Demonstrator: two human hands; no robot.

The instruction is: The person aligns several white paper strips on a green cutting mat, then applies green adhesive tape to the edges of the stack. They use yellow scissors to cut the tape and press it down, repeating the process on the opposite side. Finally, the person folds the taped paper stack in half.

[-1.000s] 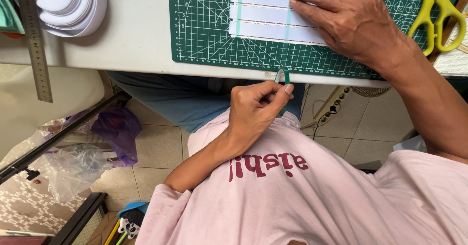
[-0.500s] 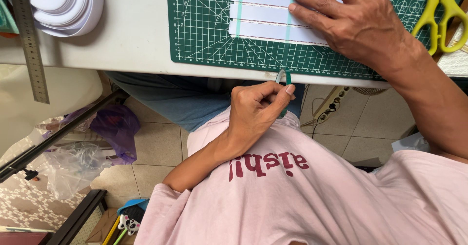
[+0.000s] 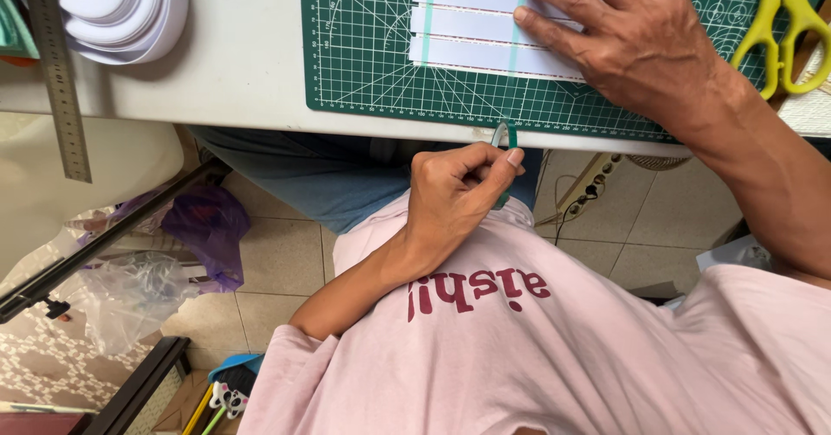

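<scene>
The left hand [image 3: 454, 194] pinches a small green-handled craft knife [image 3: 506, 136] at the desk's [image 3: 242, 63] near edge, while the right hand [image 3: 636, 41] presses flat, fingers spread, on white paper strips [image 3: 467, 19] atop the green cutting mat [image 3: 363, 54].

A home craft corner, set up for paper or tape work rather than any factory bench; a green cutting mat [image 3: 363, 63] with a printed grid lies on a plain white table [image 3: 234, 63]; a steel ruler [image 3: 57, 71] and yellow-handled scissors [image 3: 783, 28] lie to either side; rolls of white tape [image 3: 112, 6] are stacked at the far corner; white strips [image 3: 467, 24] are laid in rows on the mat; below, a beige tiled floor [image 3: 277, 253] like a house's, with crumpled plastic bags [image 3: 138, 288] and a power strip [image 3: 582, 194] lying loose
</scene>
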